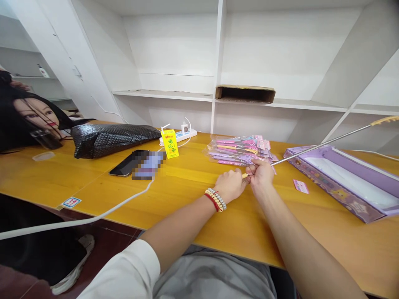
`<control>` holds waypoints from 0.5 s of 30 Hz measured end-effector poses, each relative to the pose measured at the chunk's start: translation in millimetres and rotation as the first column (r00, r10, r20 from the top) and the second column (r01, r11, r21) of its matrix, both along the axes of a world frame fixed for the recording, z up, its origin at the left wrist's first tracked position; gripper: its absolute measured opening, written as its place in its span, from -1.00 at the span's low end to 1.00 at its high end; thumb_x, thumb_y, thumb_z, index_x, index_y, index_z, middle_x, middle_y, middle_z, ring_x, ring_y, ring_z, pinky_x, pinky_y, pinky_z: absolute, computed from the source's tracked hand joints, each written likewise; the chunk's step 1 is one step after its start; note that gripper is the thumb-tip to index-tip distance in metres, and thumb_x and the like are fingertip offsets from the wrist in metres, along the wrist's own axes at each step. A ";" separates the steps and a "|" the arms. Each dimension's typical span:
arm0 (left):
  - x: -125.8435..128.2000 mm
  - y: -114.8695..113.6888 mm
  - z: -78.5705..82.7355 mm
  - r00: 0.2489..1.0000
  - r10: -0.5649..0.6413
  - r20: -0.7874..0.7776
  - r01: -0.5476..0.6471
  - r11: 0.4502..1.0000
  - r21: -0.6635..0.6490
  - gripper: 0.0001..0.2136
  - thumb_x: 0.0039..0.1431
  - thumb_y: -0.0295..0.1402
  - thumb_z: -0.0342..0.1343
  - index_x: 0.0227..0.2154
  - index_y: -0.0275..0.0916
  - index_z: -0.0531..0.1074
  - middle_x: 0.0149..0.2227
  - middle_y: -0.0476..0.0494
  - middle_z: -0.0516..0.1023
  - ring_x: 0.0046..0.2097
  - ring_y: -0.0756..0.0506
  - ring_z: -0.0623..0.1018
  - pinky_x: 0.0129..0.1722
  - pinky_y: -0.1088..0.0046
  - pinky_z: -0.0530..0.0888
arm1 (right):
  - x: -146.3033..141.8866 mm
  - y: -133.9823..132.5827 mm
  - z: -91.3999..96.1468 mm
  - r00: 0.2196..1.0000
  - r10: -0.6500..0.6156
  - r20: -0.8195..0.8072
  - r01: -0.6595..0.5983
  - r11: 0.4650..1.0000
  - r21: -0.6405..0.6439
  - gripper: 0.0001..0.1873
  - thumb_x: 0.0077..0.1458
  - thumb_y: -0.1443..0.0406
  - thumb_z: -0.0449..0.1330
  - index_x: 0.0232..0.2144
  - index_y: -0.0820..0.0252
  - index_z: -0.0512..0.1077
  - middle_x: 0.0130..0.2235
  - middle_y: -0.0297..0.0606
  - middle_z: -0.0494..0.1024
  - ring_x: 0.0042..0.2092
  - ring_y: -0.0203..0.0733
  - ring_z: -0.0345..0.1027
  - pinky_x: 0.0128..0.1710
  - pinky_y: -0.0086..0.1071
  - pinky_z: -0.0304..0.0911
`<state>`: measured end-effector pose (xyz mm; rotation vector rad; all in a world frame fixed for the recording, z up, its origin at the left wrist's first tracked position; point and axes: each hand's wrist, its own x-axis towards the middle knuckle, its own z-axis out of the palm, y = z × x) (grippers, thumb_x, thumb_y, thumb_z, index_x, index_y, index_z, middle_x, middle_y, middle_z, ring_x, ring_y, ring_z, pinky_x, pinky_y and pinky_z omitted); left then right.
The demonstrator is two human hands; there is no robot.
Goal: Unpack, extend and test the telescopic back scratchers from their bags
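Observation:
Both my hands are closed on a telescopic back scratcher (321, 143), its metal rod drawn out long toward the upper right and ending in a yellow claw head. My left hand (231, 185), bracelets at its wrist, wraps the yellow handle end. Right beside it, my right hand (261, 172) grips where handle and rod meet; its fingers partly hide that spot. Just beyond the hands lies a clear bag of pink, purple and yellow packed back scratchers (235, 149). A small pink card (301, 186) rests on the table to the right of my right hand.
A purple open display box (349, 199) occupies the table's right side. Leftward are phones (126, 163) with a white cable, a yellow drink carton (170, 144), a power strip (187, 134), a black bubble-wrap package (109, 139) and a mannequin head (35, 112). A cardboard box (246, 95) sits on the shelf.

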<state>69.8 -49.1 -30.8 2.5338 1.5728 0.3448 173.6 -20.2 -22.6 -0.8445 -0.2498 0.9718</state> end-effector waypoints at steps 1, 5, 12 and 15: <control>-0.5 0.3 -0.8 1.000 -0.004 0.005 0.004 1.000 -0.006 -0.46 0.17 0.05 -0.36 -0.16 -0.31 0.28 -0.29 -0.34 0.48 -0.22 -0.27 0.51 -0.30 0.24 0.40 | 1.0 0.5 -1.6 1.000 0.026 0.001 -0.026 0.999 0.021 -0.56 -0.33 0.52 0.12 -0.65 0.15 -0.14 -0.78 -0.62 -0.10 -0.77 -0.52 -0.23 -0.82 -0.54 -0.15; -5.6 4.0 -5.3 0.997 -0.031 0.074 0.031 0.999 -0.007 -0.49 0.16 0.06 -0.30 -0.11 -0.28 0.21 -0.29 -0.27 0.49 -0.23 -0.26 0.51 -0.31 0.27 0.39 | 5.0 1.5 -6.7 0.985 0.164 -0.045 -0.157 0.979 0.130 -0.61 -0.32 0.48 0.14 -0.68 0.17 -0.08 -0.77 -0.58 -0.04 -0.75 -0.51 -0.17 -0.79 -0.54 -0.06; -12.9 12.5 -6.8 0.987 -0.113 0.113 0.106 0.992 0.062 -0.53 0.11 0.04 -0.12 -0.11 -0.27 0.21 -0.13 -0.26 0.40 -0.11 -0.22 0.45 -0.20 0.30 0.37 | 4.7 -0.5 -13.4 0.935 0.356 -0.008 -0.347 0.917 0.198 -0.73 -0.23 0.31 0.23 -0.64 0.18 0.14 -0.63 -0.40 0.32 -0.56 -0.33 0.26 -0.54 -0.39 0.28; -15.7 15.4 -7.5 0.983 -0.147 0.106 0.139 0.987 0.079 -0.50 0.11 0.03 -0.12 -0.08 -0.30 0.22 -0.10 -0.28 0.37 -0.05 -0.22 0.41 -0.13 0.29 0.35 | 1.5 -0.9 -17.3 0.920 0.393 0.009 -0.381 0.885 0.266 -0.67 -0.22 0.27 0.27 -0.65 0.19 0.14 -0.66 -0.45 0.26 -0.58 -0.38 0.21 -0.51 -0.41 0.28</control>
